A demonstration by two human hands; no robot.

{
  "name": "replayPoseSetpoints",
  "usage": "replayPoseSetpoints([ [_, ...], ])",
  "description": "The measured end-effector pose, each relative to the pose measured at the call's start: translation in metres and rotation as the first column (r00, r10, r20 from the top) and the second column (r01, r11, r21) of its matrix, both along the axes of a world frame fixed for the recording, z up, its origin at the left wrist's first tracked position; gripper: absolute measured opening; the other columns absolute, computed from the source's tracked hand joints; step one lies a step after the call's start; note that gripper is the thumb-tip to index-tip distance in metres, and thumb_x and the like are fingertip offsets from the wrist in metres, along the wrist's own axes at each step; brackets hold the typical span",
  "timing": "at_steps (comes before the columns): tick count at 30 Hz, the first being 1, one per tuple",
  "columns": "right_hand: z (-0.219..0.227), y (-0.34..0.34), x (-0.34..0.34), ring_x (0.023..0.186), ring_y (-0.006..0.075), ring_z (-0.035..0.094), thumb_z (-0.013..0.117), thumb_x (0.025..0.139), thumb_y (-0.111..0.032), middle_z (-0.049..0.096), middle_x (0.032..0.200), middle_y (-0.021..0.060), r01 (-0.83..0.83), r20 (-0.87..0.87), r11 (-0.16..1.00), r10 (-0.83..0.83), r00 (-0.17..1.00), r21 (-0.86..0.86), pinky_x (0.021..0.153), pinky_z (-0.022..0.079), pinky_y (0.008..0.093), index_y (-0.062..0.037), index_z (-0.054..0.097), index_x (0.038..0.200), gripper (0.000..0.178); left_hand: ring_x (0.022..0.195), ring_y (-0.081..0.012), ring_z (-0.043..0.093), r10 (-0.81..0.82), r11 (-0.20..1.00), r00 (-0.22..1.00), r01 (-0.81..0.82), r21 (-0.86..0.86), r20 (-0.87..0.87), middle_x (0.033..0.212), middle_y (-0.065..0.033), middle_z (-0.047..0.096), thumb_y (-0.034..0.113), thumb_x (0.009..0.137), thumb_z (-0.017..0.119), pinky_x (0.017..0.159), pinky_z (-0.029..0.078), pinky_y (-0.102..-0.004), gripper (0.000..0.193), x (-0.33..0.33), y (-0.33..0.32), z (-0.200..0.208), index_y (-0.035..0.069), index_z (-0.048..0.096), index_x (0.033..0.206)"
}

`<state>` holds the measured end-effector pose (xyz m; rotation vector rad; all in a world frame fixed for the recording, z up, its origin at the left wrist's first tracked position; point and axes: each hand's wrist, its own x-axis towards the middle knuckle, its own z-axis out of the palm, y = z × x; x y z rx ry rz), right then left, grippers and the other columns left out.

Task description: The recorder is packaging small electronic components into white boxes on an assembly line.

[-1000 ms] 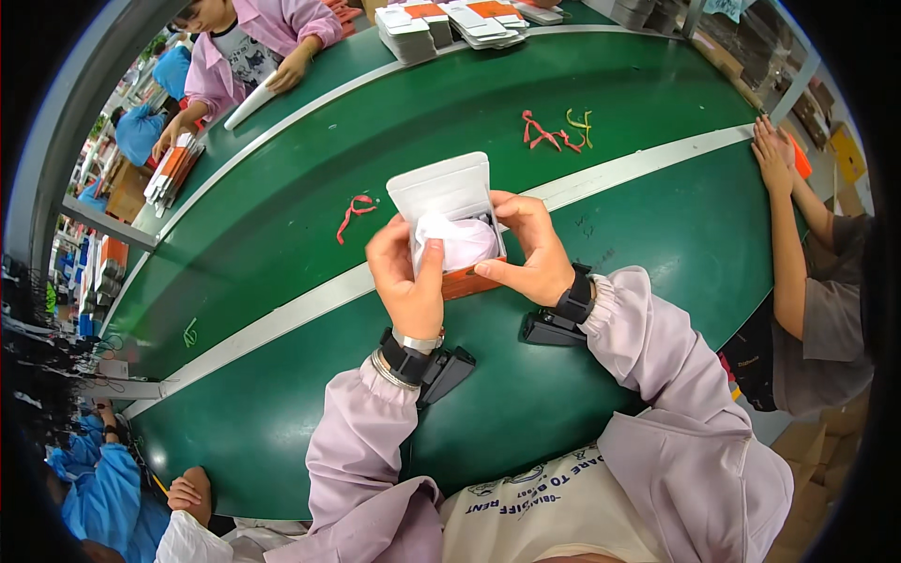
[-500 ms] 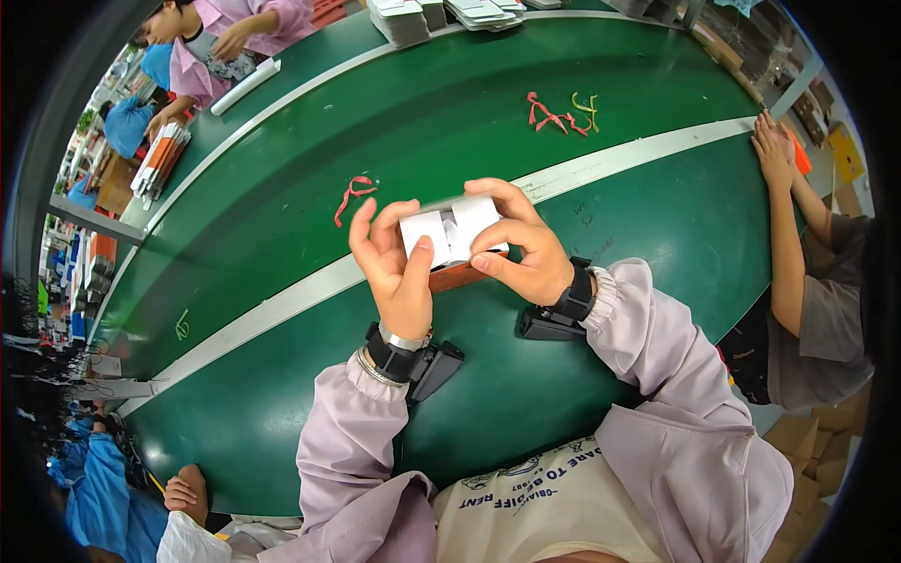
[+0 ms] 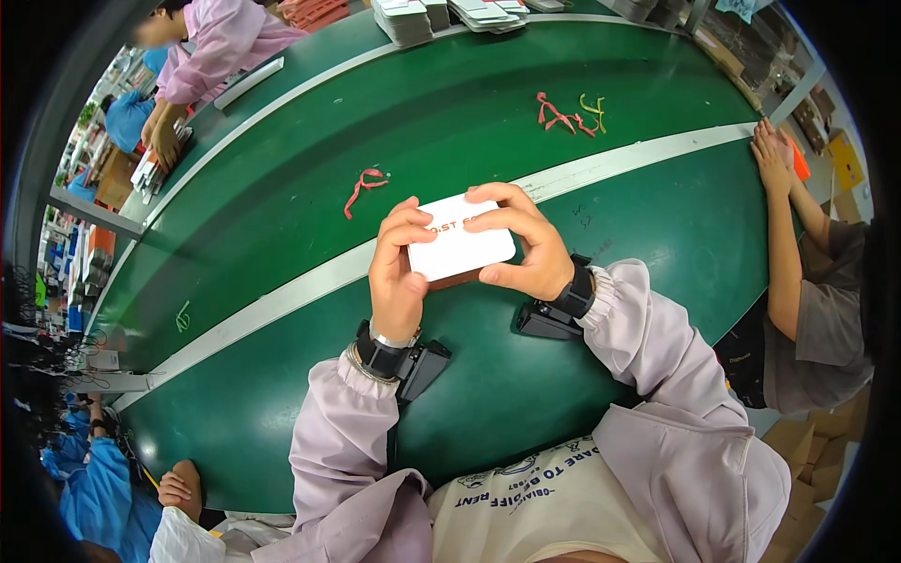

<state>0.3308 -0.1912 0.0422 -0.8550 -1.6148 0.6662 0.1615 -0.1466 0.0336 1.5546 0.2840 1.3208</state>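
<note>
Held up over the green table (image 3: 507, 366) is a small carton (image 3: 465, 251) with its white end facing me. Orange print marks that end, and a strip of reddish-brown side shows below it. My left hand (image 3: 398, 267) grips its left side, fingers bent over the upper corner and thumb at the lower corner. On the opposite side, my right hand (image 3: 530, 246) has its fingers across the white face and its thumb along the lower edge. The rest of the carton is hidden behind its end.
Red ribbon scraps (image 3: 364, 190) and more red ribbon (image 3: 560, 116) lie beyond a pale metal strip (image 3: 648, 148). Stacked flat cartons (image 3: 402, 21) stand at the far edge. A co-worker in pink (image 3: 225, 42) handles cartons at far left; another person's hands (image 3: 771, 152) rest at right.
Two inner flaps with a gap between them showed before; now a smooth printed flap covers the carton's end. My left fingers have curled onto it. The co-worker at far left has bent lower.
</note>
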Motion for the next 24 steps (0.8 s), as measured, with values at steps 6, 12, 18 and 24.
replayPoseSetpoints([
  [6, 0.006, -0.004, -0.01, 0.101, 0.0245, 0.041, 0.067, 0.061, -0.015, 0.042, 0.106, 0.0098, 0.071, 0.106, 0.997, -0.074, 0.992, 0.03, 0.086, 0.032, 0.0341, -0.0083, 0.055, 0.092, 0.034, 0.102, -0.0239, 0.04, 0.207, 0.978, 0.964, -0.199, 0.065, -0.166, 0.103, -0.011, 0.043, 0.023, 0.074, 0.056, 0.086, 0.033, -0.0344, 0.027, 0.002, -0.003, 0.001, 0.004, 0.047, 0.091],
  [12, 0.001, -0.004, -0.016, 0.093, 0.0223, 0.042, 0.061, 0.068, -0.017, 0.042, 0.101, 0.009, 0.147, 0.178, 0.987, -0.158, 0.971, 0.073, 0.081, 0.035, 0.0322, -0.008, 0.058, 0.091, 0.025, 0.095, -0.0221, 0.046, 0.235, 0.97, 0.963, -0.223, 0.098, -0.13, 0.102, -0.0119, 0.046, 0.029, 0.077, 0.054, 0.082, 0.036, -0.0328, 0.031, -0.001, 0.004, -0.007, 0.003, 0.047, 0.092],
  [18, -0.005, -0.002, -0.014, 0.09, 0.022, 0.042, 0.058, 0.071, -0.015, 0.043, 0.098, 0.0083, 0.134, 0.234, 0.978, -0.169, 0.957, 0.158, 0.077, 0.036, 0.0317, -0.0081, 0.06, 0.089, 0.02, 0.093, -0.022, 0.046, 0.267, 0.961, 0.955, -0.254, 0.106, -0.132, 0.102, -0.0128, 0.047, 0.028, 0.081, 0.048, 0.081, 0.036, -0.0319, 0.028, -0.002, 0.003, -0.01, 0.003, 0.046, 0.092],
  [24, 0.0, -0.004, -0.02, 0.091, 0.0238, 0.042, 0.063, 0.066, -0.013, 0.045, 0.095, 0.0075, 0.153, 0.247, 0.981, -0.178, 0.953, 0.117, 0.078, 0.035, 0.0329, -0.0094, 0.062, 0.084, 0.018, 0.094, -0.0225, 0.047, 0.247, 0.967, 0.96, -0.237, 0.089, -0.132, 0.104, -0.0136, 0.046, 0.021, 0.082, 0.046, 0.081, 0.036, -0.0322, 0.02, -0.008, 0.003, -0.011, 0.003, 0.046, 0.091],
])
